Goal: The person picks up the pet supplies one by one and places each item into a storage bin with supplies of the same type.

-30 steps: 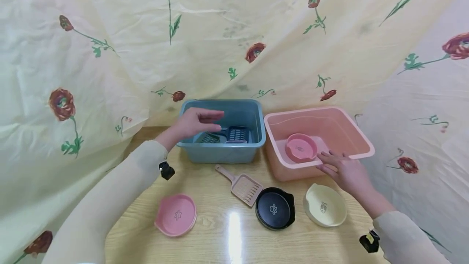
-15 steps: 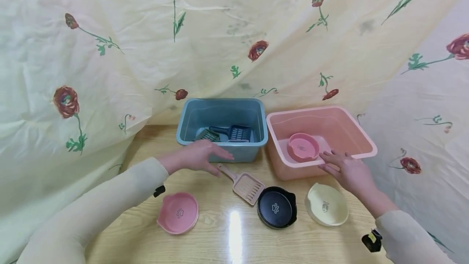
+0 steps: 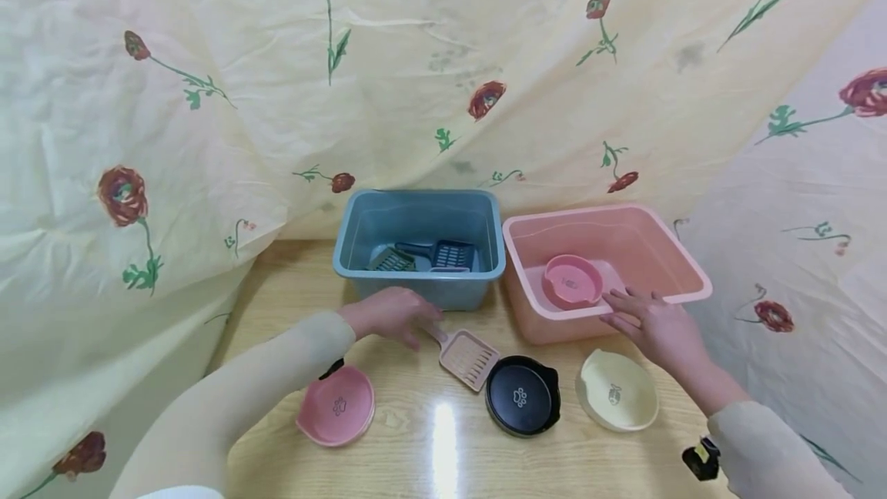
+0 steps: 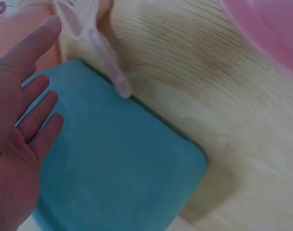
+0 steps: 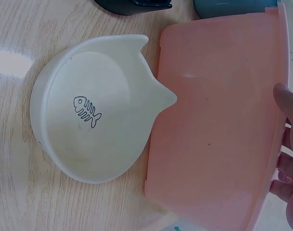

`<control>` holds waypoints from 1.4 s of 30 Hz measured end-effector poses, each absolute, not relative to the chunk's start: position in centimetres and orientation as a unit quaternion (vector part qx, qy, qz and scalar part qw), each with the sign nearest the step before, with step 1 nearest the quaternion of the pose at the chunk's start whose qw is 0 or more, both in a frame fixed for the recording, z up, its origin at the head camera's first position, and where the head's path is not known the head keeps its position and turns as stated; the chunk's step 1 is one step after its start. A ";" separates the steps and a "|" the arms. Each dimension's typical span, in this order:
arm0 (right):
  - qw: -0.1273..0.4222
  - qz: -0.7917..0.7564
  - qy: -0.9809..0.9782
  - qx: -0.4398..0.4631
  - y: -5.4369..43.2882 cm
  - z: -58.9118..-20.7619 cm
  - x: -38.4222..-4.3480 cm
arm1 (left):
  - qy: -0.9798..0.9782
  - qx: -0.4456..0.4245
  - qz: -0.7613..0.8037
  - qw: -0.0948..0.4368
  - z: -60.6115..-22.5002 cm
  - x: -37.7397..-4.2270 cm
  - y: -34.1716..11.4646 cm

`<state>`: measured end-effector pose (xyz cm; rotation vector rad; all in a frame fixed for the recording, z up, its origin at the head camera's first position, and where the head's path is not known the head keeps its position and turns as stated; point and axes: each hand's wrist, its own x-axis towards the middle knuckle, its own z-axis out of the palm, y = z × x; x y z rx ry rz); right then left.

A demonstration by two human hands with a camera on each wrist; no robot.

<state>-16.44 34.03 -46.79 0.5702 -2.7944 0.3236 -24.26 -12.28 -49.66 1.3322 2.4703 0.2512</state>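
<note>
My left hand (image 3: 393, 316) is over the handle end of a pale pink litter scoop (image 3: 470, 360) lying on the table. In the left wrist view its fingers are extended and the scoop's handle (image 4: 108, 62) shows apart from them. My right hand (image 3: 658, 329) rests at the front rim of a pink bin (image 3: 617, 220), fingers relaxed over the edge and thumb against the rim. Inside that bin sits a deeper pink bowl (image 3: 572, 282). Below the right hand stands a cream bowl (image 5: 93, 115) with a fishbone print.
A blue bin (image 3: 423, 199) holding a dark blue scoop (image 3: 453, 254) and a green scoop (image 3: 393, 260) stands left of the pink bin. A black bowl (image 3: 521, 395) and a pink paw-print bowl (image 3: 338, 406) are on the wooden table (image 3: 388, 453). Floral cloth (image 3: 416, 60) hangs behind.
My left hand has come down from above the blue bin to the scoop's handle in front of it. The right hand has stayed at the pink bin's rim.
</note>
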 end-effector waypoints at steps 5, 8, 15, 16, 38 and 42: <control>0.121 0.113 -0.968 0.188 33.9 -46.6 -16.4 | 0.866 0.460 0.068 0.182 -52.2 -25.3 -11.4; 0.117 0.118 -0.969 0.186 33.9 -46.4 -16.4 | 0.872 0.448 0.057 0.191 -53.2 -25.6 -10.8; 0.126 0.115 -0.967 0.188 34.0 -46.5 -16.5 | 0.873 0.439 0.059 0.206 -55.0 -25.9 -9.7; 0.128 0.114 -0.967 0.189 34.0 -46.5 -16.5 | 0.873 0.439 0.061 0.203 -55.3 -25.9 -9.6; 0.165 0.110 -0.954 0.223 34.3 -47.0 -16.9 | 0.844 0.506 0.164 0.075 -48.6 -22.7 -12.2; 0.162 0.111 -0.955 0.223 34.3 -47.0 -16.9 | 0.838 0.490 0.237 0.039 -43.6 -22.3 -12.8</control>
